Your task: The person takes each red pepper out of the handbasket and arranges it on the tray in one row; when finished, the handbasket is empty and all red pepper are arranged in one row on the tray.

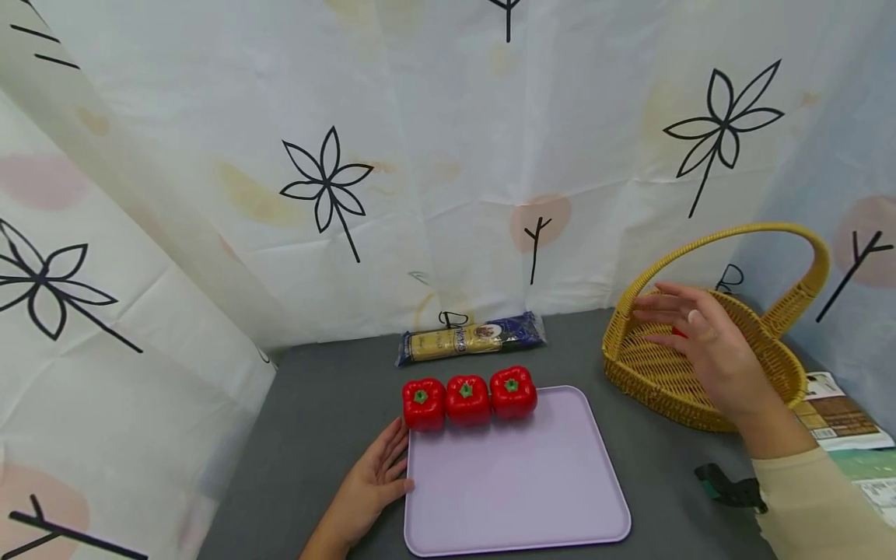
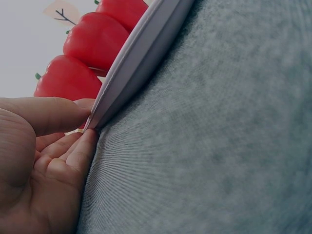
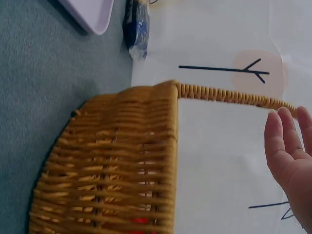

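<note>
Three red bell peppers (image 1: 467,400) stand in a row along the far left part of a lilac tray (image 1: 518,482). My left hand (image 1: 371,482) rests at the tray's left edge, its thumb touching the rim and its fingers extended alongside; the left wrist view shows the fingertips at the rim (image 2: 131,63). My right hand (image 1: 714,350) is raised over the yellow wicker basket (image 1: 651,381), beneath its arched handle, with nothing in the fingers. A small part of a red thing (image 1: 678,332) shows inside the basket, mostly hidden by the hand.
A blue and yellow packet (image 1: 472,340) lies behind the tray near the cloth backdrop. Right of the basket lie a brown and white packet (image 1: 840,412) and a green and white one (image 1: 871,474). A dark strap-like object (image 1: 728,488) lies beside the right forearm.
</note>
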`<state>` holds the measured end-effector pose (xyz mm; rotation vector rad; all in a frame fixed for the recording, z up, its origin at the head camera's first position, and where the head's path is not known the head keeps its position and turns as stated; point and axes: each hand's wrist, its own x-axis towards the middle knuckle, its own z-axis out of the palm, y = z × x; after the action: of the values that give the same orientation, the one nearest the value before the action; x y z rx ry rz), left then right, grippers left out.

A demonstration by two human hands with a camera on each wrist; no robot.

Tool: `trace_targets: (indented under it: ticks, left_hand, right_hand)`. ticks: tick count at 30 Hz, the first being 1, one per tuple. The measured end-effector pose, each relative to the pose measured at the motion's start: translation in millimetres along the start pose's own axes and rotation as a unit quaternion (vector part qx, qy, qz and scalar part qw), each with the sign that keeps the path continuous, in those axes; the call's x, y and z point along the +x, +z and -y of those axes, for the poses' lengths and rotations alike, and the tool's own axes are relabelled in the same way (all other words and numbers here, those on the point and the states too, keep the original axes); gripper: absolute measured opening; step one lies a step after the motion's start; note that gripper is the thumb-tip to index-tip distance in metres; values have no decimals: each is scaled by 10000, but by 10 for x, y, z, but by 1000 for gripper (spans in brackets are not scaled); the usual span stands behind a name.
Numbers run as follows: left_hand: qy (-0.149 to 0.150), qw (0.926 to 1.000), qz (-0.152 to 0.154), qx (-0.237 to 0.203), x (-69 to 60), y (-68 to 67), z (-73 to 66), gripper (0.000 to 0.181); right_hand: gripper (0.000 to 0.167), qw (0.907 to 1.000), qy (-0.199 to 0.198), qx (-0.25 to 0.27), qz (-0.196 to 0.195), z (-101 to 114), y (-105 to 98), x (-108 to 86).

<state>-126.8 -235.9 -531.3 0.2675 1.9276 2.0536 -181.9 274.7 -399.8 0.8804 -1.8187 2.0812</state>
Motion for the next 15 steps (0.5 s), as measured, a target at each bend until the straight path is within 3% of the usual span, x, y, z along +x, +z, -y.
trace_targets:
  ticks: [15]
  left_hand:
    - [11,10000,24,-42,-10,-8,1,103]
  right_hand:
    - [46,9976,382,-160,-552,-57,-485,-146]
